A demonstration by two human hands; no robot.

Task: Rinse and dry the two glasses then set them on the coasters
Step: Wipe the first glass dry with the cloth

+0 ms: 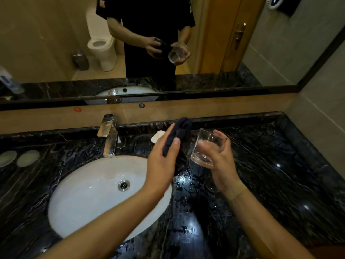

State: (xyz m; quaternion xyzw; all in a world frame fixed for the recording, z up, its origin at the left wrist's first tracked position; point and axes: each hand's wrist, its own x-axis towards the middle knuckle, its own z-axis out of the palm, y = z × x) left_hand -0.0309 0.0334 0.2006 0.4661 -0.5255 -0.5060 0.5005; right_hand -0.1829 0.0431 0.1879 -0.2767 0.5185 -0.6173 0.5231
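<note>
Right hand [217, 159] grip around empty tilted glass [208, 147], left hand [161, 161] grip clutching dark cloth [179, 133], white sink [89, 195] empty

Clear glass [207, 146], dark cloth [179, 133], glossy marble counter [261, 165].

Both forearms reach forward side by side. The left hand [162, 161] is raised with fingers extended and thumb pressed inward, pinching. The right hand [218, 159] curls its fingers in a grip, palm turned leftward.
</note>
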